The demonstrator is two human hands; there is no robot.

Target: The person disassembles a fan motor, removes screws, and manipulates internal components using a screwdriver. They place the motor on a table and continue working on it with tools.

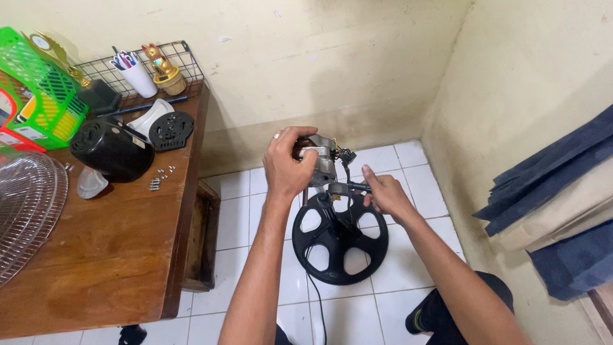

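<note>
Left hand (288,165): you grip the fan motor (322,160), centre frame.
Right hand (387,194): you pinch a screwdriver (353,187) at its base.
Below: black fan stand (340,239) on tiles.

Wooden table (108,255) has a black motor cover (112,150), loose screws (161,177), a wire fan grille (25,211) and a green basket (38,89) on it. Round fan base (340,246) sits on the white tile floor (396,313).
</note>
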